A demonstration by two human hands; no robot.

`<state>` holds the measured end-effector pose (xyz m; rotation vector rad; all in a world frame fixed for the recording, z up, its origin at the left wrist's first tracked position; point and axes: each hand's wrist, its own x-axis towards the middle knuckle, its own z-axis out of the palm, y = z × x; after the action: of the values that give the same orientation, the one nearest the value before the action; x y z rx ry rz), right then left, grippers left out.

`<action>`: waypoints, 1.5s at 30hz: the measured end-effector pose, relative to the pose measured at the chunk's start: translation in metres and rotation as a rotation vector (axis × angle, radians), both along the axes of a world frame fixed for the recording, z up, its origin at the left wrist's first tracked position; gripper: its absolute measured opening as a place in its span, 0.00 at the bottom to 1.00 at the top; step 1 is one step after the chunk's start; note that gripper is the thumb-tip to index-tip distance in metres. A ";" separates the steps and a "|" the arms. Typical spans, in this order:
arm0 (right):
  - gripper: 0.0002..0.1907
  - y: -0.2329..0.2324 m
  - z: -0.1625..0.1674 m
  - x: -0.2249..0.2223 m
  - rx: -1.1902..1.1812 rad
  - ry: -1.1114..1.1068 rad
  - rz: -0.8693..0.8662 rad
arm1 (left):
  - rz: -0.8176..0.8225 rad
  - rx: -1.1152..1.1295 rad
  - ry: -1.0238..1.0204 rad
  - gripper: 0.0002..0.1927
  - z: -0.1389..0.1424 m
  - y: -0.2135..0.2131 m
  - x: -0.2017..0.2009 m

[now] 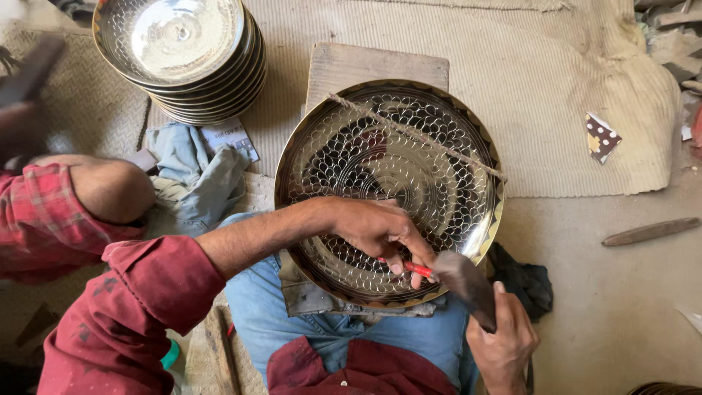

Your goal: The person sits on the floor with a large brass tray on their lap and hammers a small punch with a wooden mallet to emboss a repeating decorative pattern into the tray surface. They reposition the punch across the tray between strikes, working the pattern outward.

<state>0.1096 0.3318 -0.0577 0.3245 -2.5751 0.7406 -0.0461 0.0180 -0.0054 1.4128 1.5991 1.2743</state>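
A large round metal plate (439,183), covered in an engraved scale pattern with a brass-coloured rim, leans on a wooden block (351,66) and my lap. A thin cord (417,135) runs across its upper face. My left hand (376,227) reaches in from the left and pinches a small red-handled chisel (418,269) against the plate's lower part. My right hand (504,340) comes up from the bottom edge and grips a hammer (468,281), whose dark head is just beside the chisel's end.
A stack of similar plates (183,58) stands at the top left on a woven mat (556,88). Another person's plaid sleeve and elbow (88,197) are at the left. A grey-blue cloth (197,172), a dark cloth (526,281) and a wooden stick (647,231) lie around.
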 end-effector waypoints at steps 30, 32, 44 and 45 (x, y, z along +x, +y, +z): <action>0.25 -0.012 -0.055 0.047 -0.790 -0.146 -0.090 | 0.275 -0.159 0.034 0.32 0.012 -0.003 0.005; 0.16 -0.010 -0.050 0.045 -0.764 -0.148 -0.057 | 0.235 -0.026 0.029 0.32 0.010 -0.002 0.003; 0.13 -0.006 -0.018 0.030 -0.900 0.011 -0.084 | 0.187 -0.086 -0.010 0.30 0.012 0.000 0.002; 0.14 -0.011 -0.021 0.033 -0.765 -0.026 -0.149 | 0.175 -0.048 -0.025 0.30 0.011 0.000 0.001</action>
<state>0.1423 0.3212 -0.0784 -0.1201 -2.0983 1.5756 -0.0446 0.0183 0.0057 1.2461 1.7556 1.3375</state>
